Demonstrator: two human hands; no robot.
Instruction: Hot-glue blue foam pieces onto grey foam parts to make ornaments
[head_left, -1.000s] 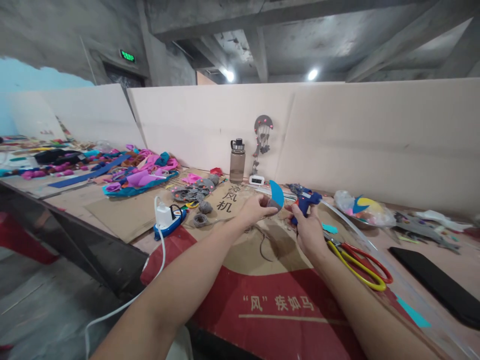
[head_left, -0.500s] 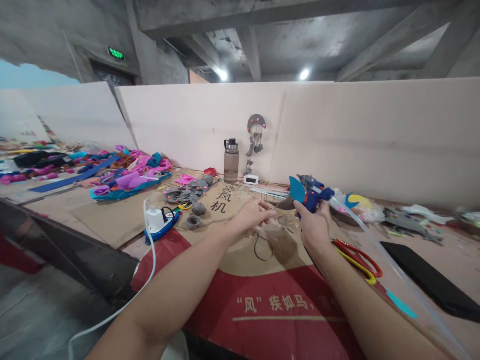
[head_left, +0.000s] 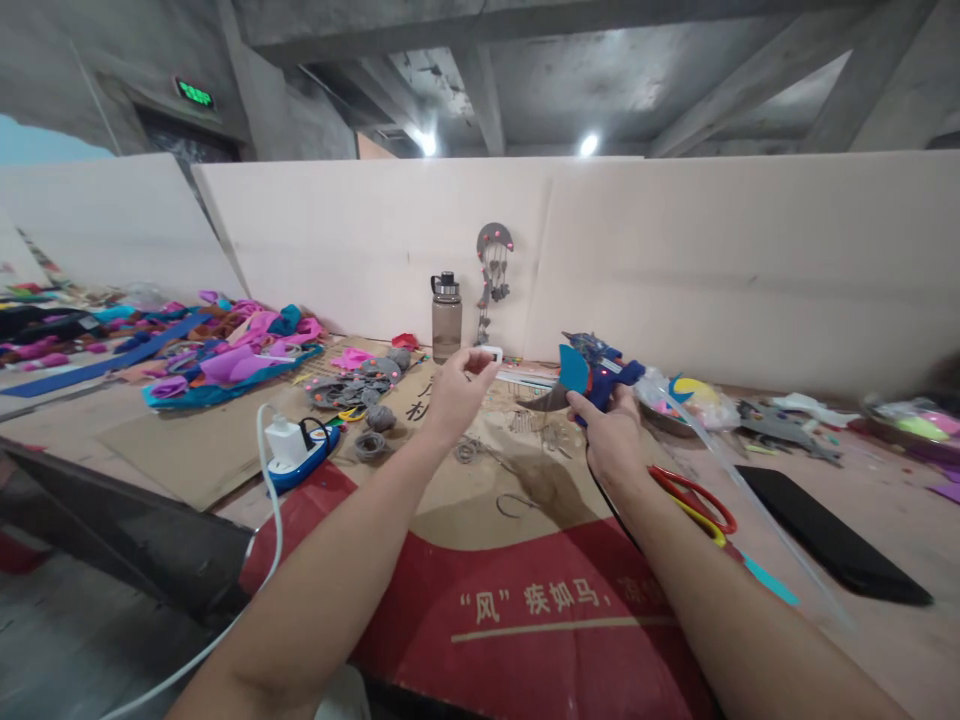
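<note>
Grips the blue hot-glue gun in the right hand, fingers wrapped tight round its handle and a blue felt crescent held against its 9 o'clock side, above the cardboard mat. Holds the left hand up at 9 o'clock of the gun, thumb and forefinger tips pinched into a ring, contents impossible to tell. At 5 o'clock of the right hand, flat on the mat, red-and-yellow scissors.
</note>
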